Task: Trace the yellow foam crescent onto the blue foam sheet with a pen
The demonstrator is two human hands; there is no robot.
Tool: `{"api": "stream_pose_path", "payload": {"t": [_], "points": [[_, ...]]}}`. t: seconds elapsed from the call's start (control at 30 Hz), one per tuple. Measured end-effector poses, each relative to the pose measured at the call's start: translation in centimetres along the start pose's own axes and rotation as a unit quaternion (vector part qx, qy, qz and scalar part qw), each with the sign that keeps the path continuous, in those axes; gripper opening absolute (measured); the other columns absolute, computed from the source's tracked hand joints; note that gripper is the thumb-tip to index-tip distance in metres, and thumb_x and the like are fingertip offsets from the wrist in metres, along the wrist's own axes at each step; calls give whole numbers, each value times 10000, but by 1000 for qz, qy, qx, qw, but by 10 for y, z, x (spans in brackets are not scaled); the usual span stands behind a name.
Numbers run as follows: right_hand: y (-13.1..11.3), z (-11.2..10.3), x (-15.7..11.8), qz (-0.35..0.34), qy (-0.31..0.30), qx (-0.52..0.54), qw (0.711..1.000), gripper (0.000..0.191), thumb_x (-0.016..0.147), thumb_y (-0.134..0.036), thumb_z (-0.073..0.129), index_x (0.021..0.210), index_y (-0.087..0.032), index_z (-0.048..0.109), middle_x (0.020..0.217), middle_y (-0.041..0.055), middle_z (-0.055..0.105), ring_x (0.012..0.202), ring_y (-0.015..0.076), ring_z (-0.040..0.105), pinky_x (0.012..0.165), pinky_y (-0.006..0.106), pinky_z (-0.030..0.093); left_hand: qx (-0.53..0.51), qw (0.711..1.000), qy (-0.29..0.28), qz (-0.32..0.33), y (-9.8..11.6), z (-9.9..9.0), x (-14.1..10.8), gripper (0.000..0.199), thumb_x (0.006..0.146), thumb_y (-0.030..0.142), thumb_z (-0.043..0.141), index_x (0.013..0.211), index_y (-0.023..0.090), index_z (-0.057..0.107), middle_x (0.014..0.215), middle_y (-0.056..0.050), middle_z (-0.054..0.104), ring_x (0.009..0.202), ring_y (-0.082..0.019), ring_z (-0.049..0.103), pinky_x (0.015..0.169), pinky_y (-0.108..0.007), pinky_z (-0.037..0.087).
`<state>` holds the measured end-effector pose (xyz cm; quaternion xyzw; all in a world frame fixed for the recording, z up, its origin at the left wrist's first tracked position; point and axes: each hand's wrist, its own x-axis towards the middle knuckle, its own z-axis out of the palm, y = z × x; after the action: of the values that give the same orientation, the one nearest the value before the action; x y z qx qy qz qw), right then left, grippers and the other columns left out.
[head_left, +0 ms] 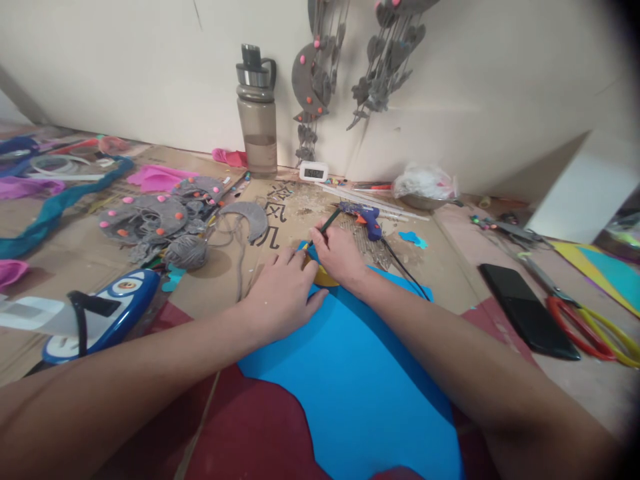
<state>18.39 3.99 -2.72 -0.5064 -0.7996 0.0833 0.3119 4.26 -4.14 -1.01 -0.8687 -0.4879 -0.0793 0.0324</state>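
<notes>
A large blue sheet (370, 387), foam or paper, with a wavy cut edge lies in front of me. On its far part rests a small yellow piece (329, 279), partly covered by my hands. My left hand (283, 290) lies flat with fingers stretched, pressing on the yellow piece and the sheet. Closed around a dark green pencil (331, 220), my right hand (340, 252) rests just right of the left one. The pencil's tip points down at the far edge of the yellow piece.
Beyond my right hand lies a blue glue gun (367, 217) with its cord. Scissors (575, 307) and a black phone (527, 310) are at right. A water bottle (257, 120) stands by the wall. Grey felt moons (145, 217) and yarn (186, 252) lie left, near a blue-and-white clothes iron-like object (113, 307).
</notes>
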Motion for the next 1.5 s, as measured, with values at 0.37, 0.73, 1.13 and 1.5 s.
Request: {"api": "stream_pose_path", "payload": {"t": [0.37,0.73,1.13,1.5], "points": [[0,0,1,7,-4,-1,1000,236,983,-281,402,932,-183,610,838,76,702,796,219,652,729,311,442,12,1000,16,-3,-1,1,-2,376,946,470,544,1052,125,652,1232,-204,598,1160,-368,553,965,-516,483],[0,0,1,14,-10,14,1000,227,982,-280,413,931,-192,616,816,61,699,766,211,646,712,306,438,23,1000,9,9,-1,1,-1,389,956,465,536,1078,115,654,1177,-194,632,1148,-371,570,959,-516,493],[0,-1,0,11,-14,30,999,227,980,-290,426,921,-187,619,807,53,687,747,202,628,701,303,416,21,1000,4,8,0,1,0,382,960,454,533,1078,110,650,1195,-204,628,1154,-374,567,958,-525,491],[-3,-4,0,16,-27,26,999,224,974,-275,429,907,-182,621,765,43,660,715,189,600,689,297,412,21,1000,-2,5,0,0,0,405,965,459,531,1112,99,645,1226,-212,623,1210,-394,543,972,-537,485]]}}
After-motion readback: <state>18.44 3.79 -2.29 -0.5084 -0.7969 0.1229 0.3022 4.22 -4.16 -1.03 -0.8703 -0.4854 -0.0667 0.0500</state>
